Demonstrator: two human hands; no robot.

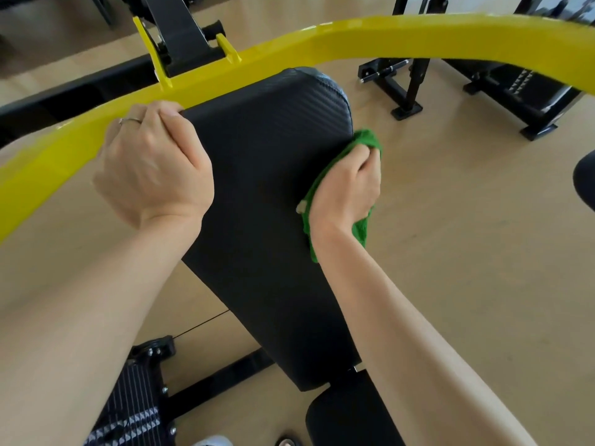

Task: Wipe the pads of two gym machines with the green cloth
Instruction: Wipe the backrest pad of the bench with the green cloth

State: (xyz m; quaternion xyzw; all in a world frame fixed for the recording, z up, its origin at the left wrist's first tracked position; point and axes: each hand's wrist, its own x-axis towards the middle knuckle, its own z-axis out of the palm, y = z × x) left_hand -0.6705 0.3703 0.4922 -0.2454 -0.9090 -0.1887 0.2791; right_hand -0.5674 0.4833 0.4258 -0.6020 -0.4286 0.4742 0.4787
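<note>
A long black textured back pad (264,194) runs down the middle of the head view, tilted away from me. My right hand (346,185) is closed on the green cloth (367,141) and presses it against the pad's right edge. The cloth bunches above my knuckles and hangs below my wrist. My left hand (154,165), with a ring on one finger, grips the pad's upper left corner, fingers curled over the top. A smaller black seat pad (347,413) lies below the back pad at the bottom.
A thick yellow bar (354,40) arcs across the top, just behind the pad. Black machine frames (409,88) stand on the wooden floor (467,236) at the upper right. A round black pad (586,178) pokes in at the right edge. A black base frame (209,381) runs under the pad.
</note>
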